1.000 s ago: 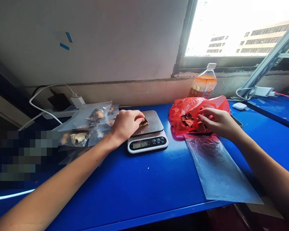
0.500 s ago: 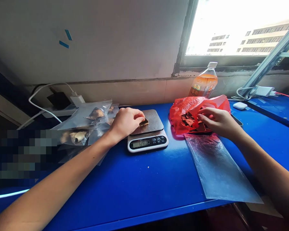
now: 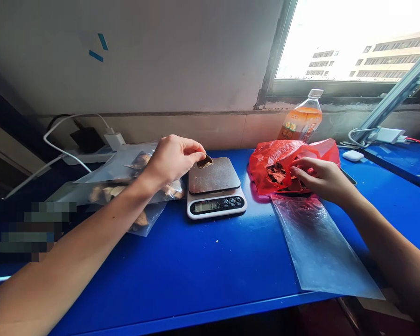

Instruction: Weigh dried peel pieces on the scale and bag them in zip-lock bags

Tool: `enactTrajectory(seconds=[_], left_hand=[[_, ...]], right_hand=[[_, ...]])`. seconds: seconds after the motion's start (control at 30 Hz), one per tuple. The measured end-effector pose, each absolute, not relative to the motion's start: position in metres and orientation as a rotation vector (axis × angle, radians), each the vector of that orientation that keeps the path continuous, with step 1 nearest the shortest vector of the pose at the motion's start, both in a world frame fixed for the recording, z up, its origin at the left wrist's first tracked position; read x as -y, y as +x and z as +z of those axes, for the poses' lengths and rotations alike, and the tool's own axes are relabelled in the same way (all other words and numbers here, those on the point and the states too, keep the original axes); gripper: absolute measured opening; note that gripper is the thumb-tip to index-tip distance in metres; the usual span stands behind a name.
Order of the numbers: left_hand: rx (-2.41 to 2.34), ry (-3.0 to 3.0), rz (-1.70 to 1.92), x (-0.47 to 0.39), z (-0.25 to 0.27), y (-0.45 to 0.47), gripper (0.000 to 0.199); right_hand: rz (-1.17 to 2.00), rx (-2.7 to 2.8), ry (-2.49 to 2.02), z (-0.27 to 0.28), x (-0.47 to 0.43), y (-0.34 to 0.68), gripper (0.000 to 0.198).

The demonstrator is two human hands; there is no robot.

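Observation:
My left hand [image 3: 175, 158] pinches a curved dark-brown dried slice [image 3: 205, 162] between thumb and fingertips, raised just above the left part of the scale's metal plate. The digital kitchen scale [image 3: 215, 182] has a white body, and its display appears to read 0.0. My right hand [image 3: 317, 177] is at the mouth of a red plastic bag [image 3: 266, 156], fingers closed on its edge. Reddish-brown dried pieces [image 3: 276, 173] show inside the bag. In front of it lies a flat clear plastic bag [image 3: 325, 247], reaching over the table's front edge.
Clear bags of dried pieces [image 3: 140, 219] lie left of the scale, partly behind my left forearm. A bottle of orange drink [image 3: 303, 116] stands behind the red bag. Chargers and white cables [image 3: 114, 140] sit at the back left. A white earphone case [image 3: 353, 156] is at the right.
My left hand has lifted the dried slice off the scale plate, up and to the left. The reading dropped to about zero. My right hand stays at the red bag.

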State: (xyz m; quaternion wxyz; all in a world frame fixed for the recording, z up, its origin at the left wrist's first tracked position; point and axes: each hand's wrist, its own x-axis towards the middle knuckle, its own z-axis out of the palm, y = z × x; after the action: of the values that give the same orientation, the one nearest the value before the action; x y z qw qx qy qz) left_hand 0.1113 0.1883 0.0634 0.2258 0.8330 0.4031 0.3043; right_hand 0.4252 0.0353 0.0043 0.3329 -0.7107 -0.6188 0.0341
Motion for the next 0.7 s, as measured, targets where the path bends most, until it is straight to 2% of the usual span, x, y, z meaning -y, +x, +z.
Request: enactTrajectory(seconds=[0.17, 0.37, 0.6, 0.7], left_hand=[[-1.102, 2.310, 0.752, -0.182, 0.060, 0.115, 0.016], [-1.165, 2.383, 0.619, -0.171, 0.052, 0.120, 0.017], [-1.195, 2.720, 0.613, -0.178, 0.034, 0.124, 0.023], [-1.184, 2.848, 0.691, -0.181, 0.033, 0.124, 0.027]], right_hand=[[0.080, 1.636, -1.855, 0.004, -0.035, 0.425, 0.033], [0.060, 1.639, -1.840, 0.003, -0.035, 0.428, 0.028], [0.046, 1.601, -1.834, -0.004, -0.038, 0.434, 0.030], [-0.041, 1.651, -1.839, -0.006, -0.040, 0.438, 0.026]])
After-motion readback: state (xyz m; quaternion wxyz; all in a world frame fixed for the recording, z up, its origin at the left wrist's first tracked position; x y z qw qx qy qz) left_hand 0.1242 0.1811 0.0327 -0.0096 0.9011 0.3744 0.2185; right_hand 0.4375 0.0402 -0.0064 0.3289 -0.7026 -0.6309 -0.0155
